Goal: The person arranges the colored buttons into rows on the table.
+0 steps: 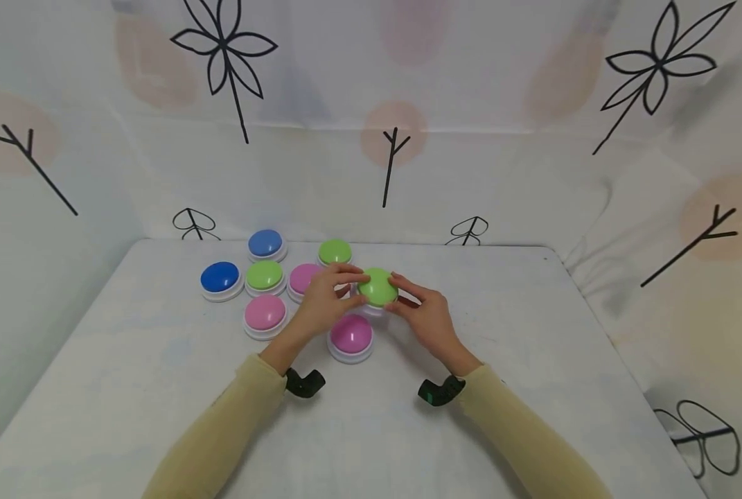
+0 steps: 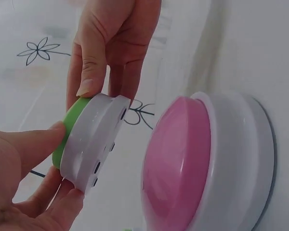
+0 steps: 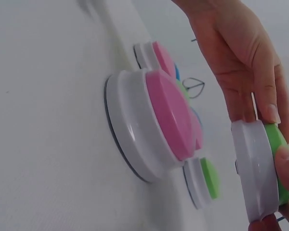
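Note:
Both hands hold one push button (image 1: 377, 287) with a green dome and a white base. It is off the table, and small dark spots show on its underside in the left wrist view. My left hand (image 1: 327, 298) pinches its left side between thumb and fingers. On the opposite side my right hand (image 1: 428, 319) grips the rim the same way. Just in front of it on the table stands a magenta button (image 1: 350, 335), which looms large as the pink button (image 2: 176, 163) in the left wrist view. Behind the left hand, a pink button (image 1: 302, 276) is partly hidden.
On the white table (image 1: 489, 333), left of the hands, stand a dark blue button (image 1: 219, 277), a lighter blue one (image 1: 265, 242), a green one (image 1: 265, 275) and a pink one (image 1: 265, 313). Another green button (image 1: 334, 251) is near the back edge. A patterned cloth (image 1: 321, 173) hangs behind.

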Action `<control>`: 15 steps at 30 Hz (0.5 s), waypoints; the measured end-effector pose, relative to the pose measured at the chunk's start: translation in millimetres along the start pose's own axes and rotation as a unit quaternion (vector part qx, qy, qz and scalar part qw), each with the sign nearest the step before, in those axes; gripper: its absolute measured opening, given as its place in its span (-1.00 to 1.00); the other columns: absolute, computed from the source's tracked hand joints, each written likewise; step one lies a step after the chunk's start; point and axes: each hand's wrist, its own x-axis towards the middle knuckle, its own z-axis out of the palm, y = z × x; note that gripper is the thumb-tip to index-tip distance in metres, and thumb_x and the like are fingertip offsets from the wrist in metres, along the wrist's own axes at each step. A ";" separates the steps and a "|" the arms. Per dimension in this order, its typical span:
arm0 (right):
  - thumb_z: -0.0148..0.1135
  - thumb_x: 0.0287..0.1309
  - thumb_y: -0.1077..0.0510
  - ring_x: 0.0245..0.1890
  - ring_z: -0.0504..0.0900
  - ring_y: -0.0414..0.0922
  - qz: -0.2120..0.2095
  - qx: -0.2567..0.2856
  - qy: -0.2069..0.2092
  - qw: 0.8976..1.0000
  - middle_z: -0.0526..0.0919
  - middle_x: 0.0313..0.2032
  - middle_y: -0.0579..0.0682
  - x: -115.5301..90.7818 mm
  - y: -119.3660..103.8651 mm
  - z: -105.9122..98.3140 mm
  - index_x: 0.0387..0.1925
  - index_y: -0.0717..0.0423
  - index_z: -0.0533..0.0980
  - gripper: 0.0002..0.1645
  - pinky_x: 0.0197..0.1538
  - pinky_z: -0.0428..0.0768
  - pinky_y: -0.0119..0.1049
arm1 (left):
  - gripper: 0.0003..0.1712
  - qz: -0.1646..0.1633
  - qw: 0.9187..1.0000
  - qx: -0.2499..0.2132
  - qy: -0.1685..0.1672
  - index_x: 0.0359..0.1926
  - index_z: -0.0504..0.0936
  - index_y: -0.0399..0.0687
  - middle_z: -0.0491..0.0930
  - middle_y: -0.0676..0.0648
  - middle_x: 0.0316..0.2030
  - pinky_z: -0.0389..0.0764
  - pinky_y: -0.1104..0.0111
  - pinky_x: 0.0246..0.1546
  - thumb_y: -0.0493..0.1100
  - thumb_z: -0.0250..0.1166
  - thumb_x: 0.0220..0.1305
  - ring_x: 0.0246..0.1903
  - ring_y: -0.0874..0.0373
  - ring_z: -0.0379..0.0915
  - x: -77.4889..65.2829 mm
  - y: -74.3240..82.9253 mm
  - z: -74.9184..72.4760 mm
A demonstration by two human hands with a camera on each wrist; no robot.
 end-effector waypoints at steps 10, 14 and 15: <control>0.49 0.06 0.20 0.30 0.46 -0.05 -0.020 -0.045 -0.009 0.999 0.51 0.28 -0.02 -21.5 7.5 -21.3 0.20 0.14 0.57 -0.38 0.16 0.54 -0.25 | -0.39 -0.004 0.999 -0.028 -0.046 0.22 0.60 -0.17 0.49 -0.05 0.27 0.59 0.30 0.06 -0.28 0.51 0.10 0.27 0.00 0.40 -6.3 0.8 19.2; 0.49 0.04 0.22 0.29 0.47 -0.04 -0.019 -0.053 -0.012 0.998 0.51 0.28 0.01 -29.6 11.4 -27.9 0.19 0.16 0.57 -0.38 0.15 0.55 -0.26 | -0.39 0.004 0.997 -0.025 -0.068 0.20 0.61 -0.17 0.50 -0.04 0.27 0.59 0.34 0.04 -0.30 0.52 0.09 0.27 0.02 0.40 -7.6 -2.1 28.7; 0.49 0.03 0.22 0.29 0.47 -0.03 -0.019 -0.053 -0.013 0.998 0.51 0.28 0.03 -31.6 12.5 -29.3 0.19 0.18 0.57 -0.38 0.15 0.55 -0.24 | -0.40 0.008 0.997 -0.023 -0.072 0.20 0.61 -0.18 0.51 -0.05 0.26 0.60 0.35 0.03 -0.30 0.52 0.08 0.26 0.03 0.41 -7.5 -3.2 31.1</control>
